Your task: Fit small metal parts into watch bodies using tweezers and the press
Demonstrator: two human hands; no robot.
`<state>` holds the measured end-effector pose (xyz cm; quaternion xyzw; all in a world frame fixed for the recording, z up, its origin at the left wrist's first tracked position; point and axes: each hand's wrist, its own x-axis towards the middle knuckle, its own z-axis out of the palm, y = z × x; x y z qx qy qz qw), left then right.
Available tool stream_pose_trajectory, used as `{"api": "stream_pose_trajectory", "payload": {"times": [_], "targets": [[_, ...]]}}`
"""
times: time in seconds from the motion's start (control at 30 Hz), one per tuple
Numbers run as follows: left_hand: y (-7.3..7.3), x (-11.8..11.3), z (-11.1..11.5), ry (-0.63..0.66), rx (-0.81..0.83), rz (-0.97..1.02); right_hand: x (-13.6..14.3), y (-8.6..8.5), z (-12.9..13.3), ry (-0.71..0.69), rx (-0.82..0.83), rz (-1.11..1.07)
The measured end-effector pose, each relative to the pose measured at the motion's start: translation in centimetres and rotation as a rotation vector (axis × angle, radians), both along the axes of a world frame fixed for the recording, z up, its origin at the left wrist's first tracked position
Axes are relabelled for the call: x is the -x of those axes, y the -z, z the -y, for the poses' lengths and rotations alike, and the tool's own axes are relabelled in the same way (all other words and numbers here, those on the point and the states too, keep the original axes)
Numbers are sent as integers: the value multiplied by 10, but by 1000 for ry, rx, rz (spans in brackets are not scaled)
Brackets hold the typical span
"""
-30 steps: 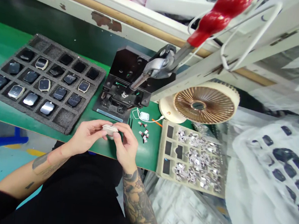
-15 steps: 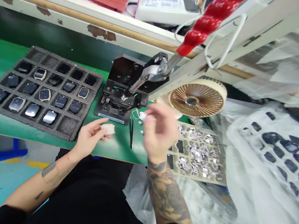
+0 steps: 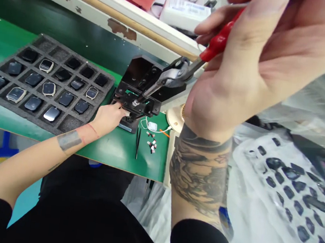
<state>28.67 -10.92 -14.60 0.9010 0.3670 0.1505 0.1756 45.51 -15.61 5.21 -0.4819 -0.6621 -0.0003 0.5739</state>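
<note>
My right hand [image 3: 244, 60], large and close to the camera, is wrapped round the red grip of a lever [image 3: 222, 37]. That lever belongs to a black hand press [image 3: 143, 81] standing on the green bench. Low at the press, my left hand [image 3: 111, 116] pinches a small white piece [image 3: 127, 113] under the press head; most of the piece is hidden by the fingers. Black tweezers [image 3: 137, 144] lie just right of the press base. Beside them are several small metal parts [image 3: 151, 146] and a white square charger with a cable [image 3: 152, 126].
A grey foam tray [image 3: 57, 128] with several smartwatch bodies lies to the left. On the right, a plastic-covered tray [image 3: 252, 146] carries many dark watch parts. A white box [image 3: 185, 13] sits on the shelf above. The fan's base [image 3: 176, 119] is partly behind my right wrist.
My right hand has risen from over the bench to the red lever grip. My left hand has moved forward, bringing the white piece from the bench front into the press.
</note>
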Motion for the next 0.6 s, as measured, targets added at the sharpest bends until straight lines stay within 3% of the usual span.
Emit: {"api": "stream_pose_trajectory", "payload": {"times": [0.1, 0.23, 0.47, 0.6], "targets": [[2, 1, -1, 17, -8, -43, 16, -11, -6, 83, -188, -110], [-3, 6, -1, 81, -52, -134, 20, -13, -5, 155, -180, -101], [-11, 1, 6, 133, -92, -247, 18, -18, 4, 238, -3, 41], [-13, 3, 34, 89, -87, -212, 11, -14, 9, 264, 105, 4]]}}
